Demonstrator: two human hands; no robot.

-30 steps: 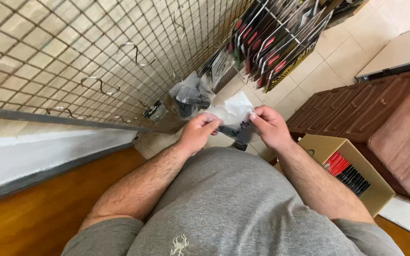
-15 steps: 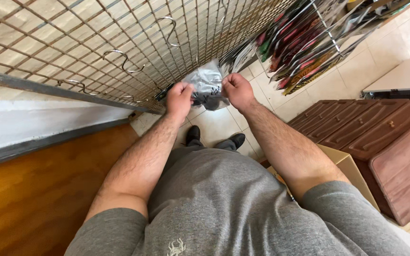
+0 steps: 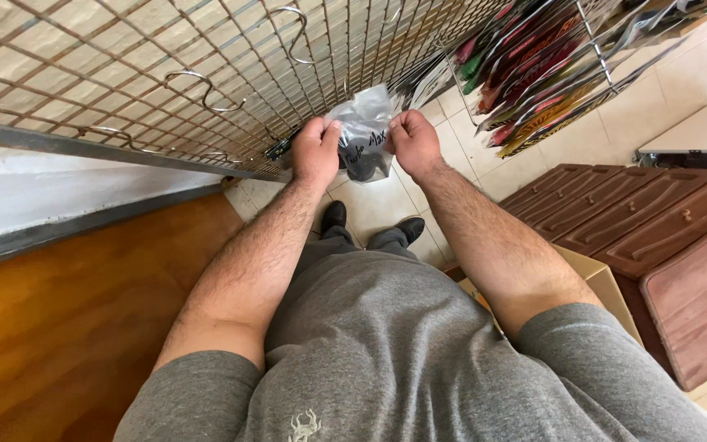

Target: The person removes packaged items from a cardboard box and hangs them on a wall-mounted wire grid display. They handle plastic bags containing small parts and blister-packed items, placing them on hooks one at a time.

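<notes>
Between two raised bare hands, out in front of the person's chest, hangs a small clear plastic bag point(image 3: 363, 131) with something dark inside and dark handwriting on its face. Left hand point(image 3: 316, 151) pinches the bag's left edge, thumb and fingers closed on the plastic; right hand point(image 3: 413, 141) pinches the right edge the same way, fingers curled shut, so the bag is stretched flat between them. Just beyond the bag, on the far left, a metal wire grid panel point(image 3: 124, 74) leans across the scene, with several curved wire hooks point(image 3: 206, 90) sticking out of it; the bag is close to the grid, though whether it touches cannot be told. To the far right stands a wire rack point(image 3: 550, 65) packed with flat, colourful packets. Below the hands, on the pale tiled floor point(image 3: 370, 200), are the person's black shoes point(image 3: 409, 229). A wooden counter top point(image 3: 51, 327) lies at near left, and dark brown moulded panels point(image 3: 615, 221) lie at right, with an open cardboard box point(image 3: 595, 282) just beside the right forearm. The person wears a grey shirt point(image 3: 386, 360).
</notes>
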